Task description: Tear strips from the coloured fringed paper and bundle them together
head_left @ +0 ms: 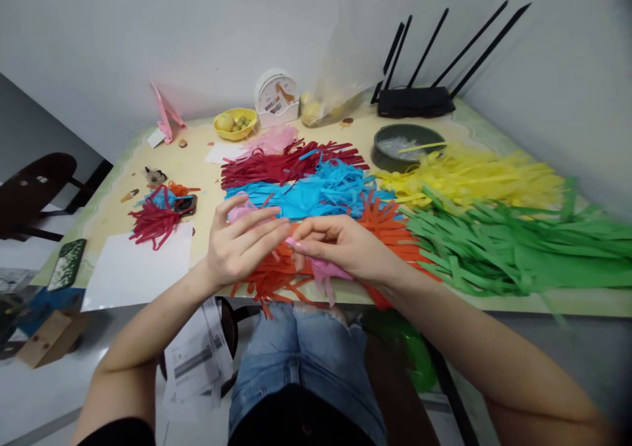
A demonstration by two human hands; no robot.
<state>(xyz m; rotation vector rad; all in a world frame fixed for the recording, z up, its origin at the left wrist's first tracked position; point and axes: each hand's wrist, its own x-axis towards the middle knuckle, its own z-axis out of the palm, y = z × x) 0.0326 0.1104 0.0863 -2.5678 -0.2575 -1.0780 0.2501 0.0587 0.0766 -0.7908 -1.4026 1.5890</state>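
Observation:
My right hand (340, 245) pinches a pink tissue paper fringe (326, 271) between thumb and fingers, its twisted end pointing left. My left hand (241, 245) has its fingers stretched out, with the fingertips close to that twisted end; whether they touch it I cannot tell. More pink paper shows behind the left fingers. Beneath both hands lies orange fringed paper (388, 232), partly covered by them. Blue fringed paper (316, 189) and dark red fringed paper (291, 163) spread out beyond it. Green fringed paper (518, 248) and yellow fringed paper (474, 176) lie to the right.
A small tassel bundle (155, 219) in red, blue and orange lies left, above a white sheet (138, 268). A phone (68, 263) rests at the left edge. A dark bowl (388, 156), yellow fruit bowl (251, 130) and black router (415, 102) stand toward the back.

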